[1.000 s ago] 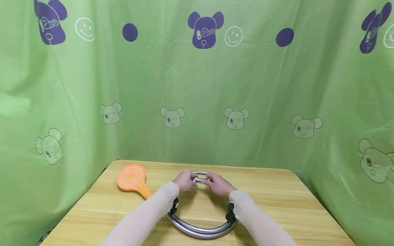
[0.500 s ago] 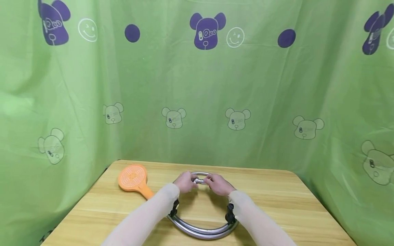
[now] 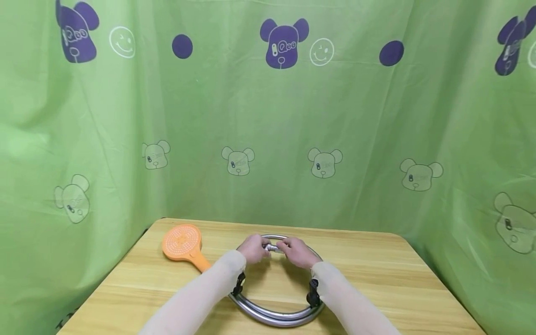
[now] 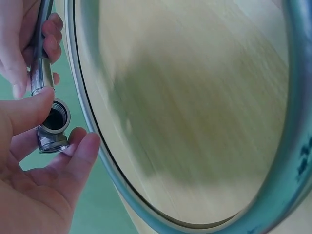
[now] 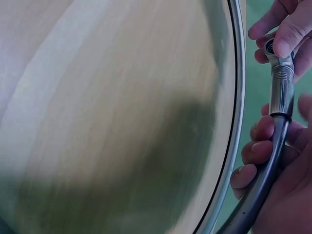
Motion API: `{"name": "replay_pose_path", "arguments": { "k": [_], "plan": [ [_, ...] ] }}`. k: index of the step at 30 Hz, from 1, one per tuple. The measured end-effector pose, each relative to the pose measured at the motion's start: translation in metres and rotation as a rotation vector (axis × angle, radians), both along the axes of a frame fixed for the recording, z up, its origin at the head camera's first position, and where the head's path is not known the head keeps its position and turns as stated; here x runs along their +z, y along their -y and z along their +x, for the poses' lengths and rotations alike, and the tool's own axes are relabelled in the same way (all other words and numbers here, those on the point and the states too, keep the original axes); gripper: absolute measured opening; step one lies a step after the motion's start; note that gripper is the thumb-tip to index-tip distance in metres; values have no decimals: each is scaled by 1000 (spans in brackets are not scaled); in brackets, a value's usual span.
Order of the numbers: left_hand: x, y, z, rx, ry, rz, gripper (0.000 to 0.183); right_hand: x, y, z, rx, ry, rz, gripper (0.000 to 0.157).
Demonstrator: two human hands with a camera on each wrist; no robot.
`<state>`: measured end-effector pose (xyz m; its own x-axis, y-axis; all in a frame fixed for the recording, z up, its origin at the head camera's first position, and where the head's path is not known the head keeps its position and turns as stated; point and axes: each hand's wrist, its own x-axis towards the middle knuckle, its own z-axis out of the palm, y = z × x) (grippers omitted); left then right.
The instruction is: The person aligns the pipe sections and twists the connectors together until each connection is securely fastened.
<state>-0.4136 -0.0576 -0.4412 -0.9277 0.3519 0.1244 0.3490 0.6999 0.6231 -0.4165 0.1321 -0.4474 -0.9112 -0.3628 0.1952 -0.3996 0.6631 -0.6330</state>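
Over the far half of the table, my left hand point(image 3: 254, 249) pinches a small chrome pipe fitting point(image 4: 50, 140) between thumb and fingers. One round opening of the fitting faces the left wrist camera. My right hand point(image 3: 299, 253) grips the end of a grey shower hose point(image 5: 258, 192), fingers curled round it just below its metal nut point(image 5: 281, 95). Nut and fitting meet in line, with some thread showing between them. The rest of the hose lies coiled in a ring on the table beneath my wrists. An orange shower head point(image 3: 182, 242) lies to the left of my left hand.
The wooden table point(image 3: 360, 274) has its far edge close to a green patterned curtain point(image 3: 276, 195), which also hangs on both sides. My left forearm covers the lower end of the shower head's handle. Dark wrist devices point(image 3: 313, 293) sit near the hose coil.
The head view has shifted slightly, so everything appears a little further right and lower. Both hands keep their hold on the fitting and the hose end, with no clear movement of either.
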Motion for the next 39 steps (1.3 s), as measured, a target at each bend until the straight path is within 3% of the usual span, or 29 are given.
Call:
{"name": "replay_pose_path", "arguments": {
  "k": [7, 15, 21, 26, 33, 39],
  "plan": [
    [2, 0, 0, 1, -13, 5, 11, -6, -6, -2, 31, 55, -46, 20],
    [2, 1, 0, 3, -20, -1, 12, -6, -8, -3, 95, 6, -50, 14],
    [2, 2, 0, 1, -36, -12, 15, -1, -8, -1, 119, -29, 8, 25],
    [2, 2, 1, -4, -27, -14, 11, -1, -8, -1, 113, -11, 38, 32],
    [5, 1, 4, 3, -33, -15, 11, -1, -5, 0, 34, 64, -35, 21],
    [5, 0, 4, 3, -46, -25, 9, -1, -5, 3, 46, 41, -51, 19]
  ]
}}
